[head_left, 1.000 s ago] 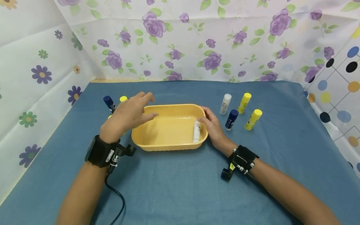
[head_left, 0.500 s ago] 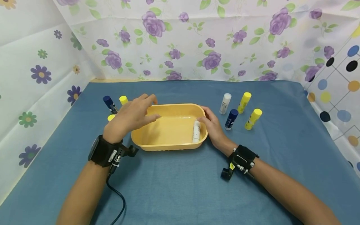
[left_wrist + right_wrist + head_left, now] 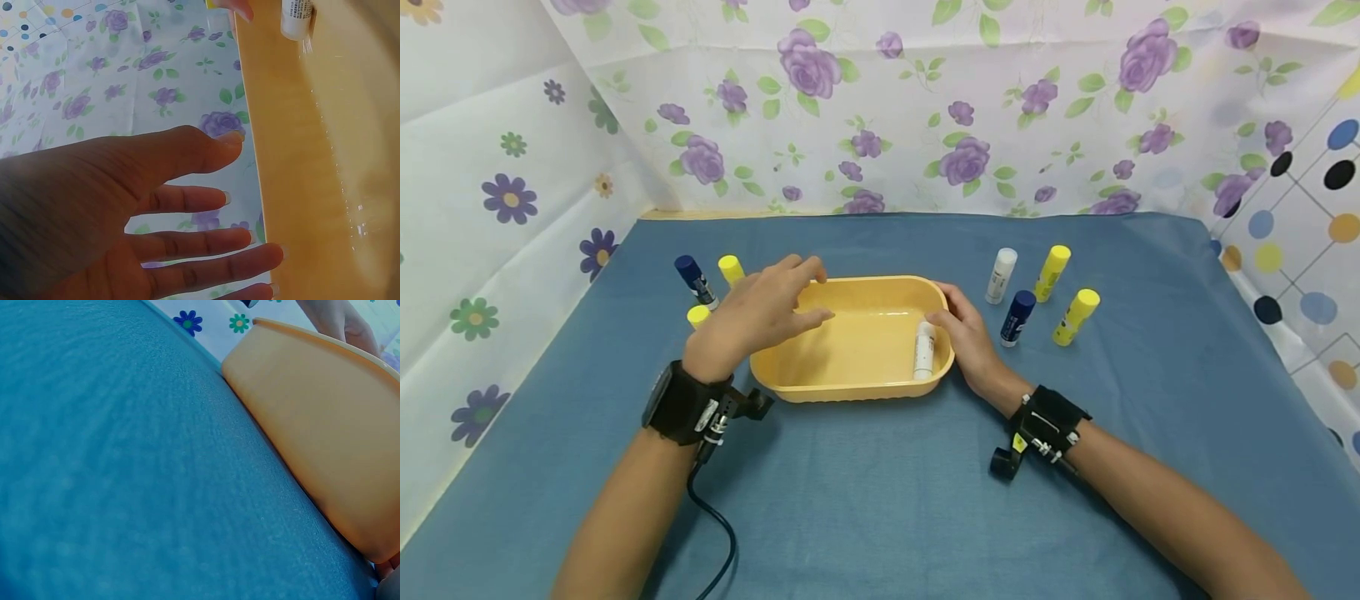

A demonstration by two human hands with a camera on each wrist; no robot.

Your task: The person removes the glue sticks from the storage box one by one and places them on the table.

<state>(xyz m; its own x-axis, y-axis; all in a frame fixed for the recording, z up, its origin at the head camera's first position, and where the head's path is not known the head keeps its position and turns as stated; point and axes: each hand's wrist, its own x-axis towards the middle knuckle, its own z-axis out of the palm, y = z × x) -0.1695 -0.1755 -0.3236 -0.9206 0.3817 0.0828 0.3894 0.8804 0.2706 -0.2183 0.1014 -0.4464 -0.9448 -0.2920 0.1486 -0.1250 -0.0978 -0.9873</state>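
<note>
A yellow plastic tray (image 3: 842, 395) stands in the middle of the table. Inside it, at the right end, lies a white glue stick (image 3: 924, 354). My right hand (image 3: 973, 354) grips the tray's right end, the thumb over the rim beside the glue stick's cap. Above the tray's left end hovers my left hand (image 3: 752, 312), fingers apart and holding nothing. In the left wrist view its thumb and fingers (image 3: 206, 265) reach toward the tray wall (image 3: 294, 156). The right wrist view has the tray's outer side (image 3: 319, 425), with only a bit of the right hand at the lower corner.
Left of the tray stand a dark blue glue stick (image 3: 696, 281) and yellow-capped ones (image 3: 730, 267), partly hidden by the left hand. To the right are a white glue stick (image 3: 1001, 277), another blue one (image 3: 1017, 318) and two yellow ones (image 3: 1076, 317). Blue cloth (image 3: 880, 492) covers the table.
My left hand has drifted slightly right over the tray's left end, uncovering more of the glue sticks on the left. The right hand and the tray have stayed put.
</note>
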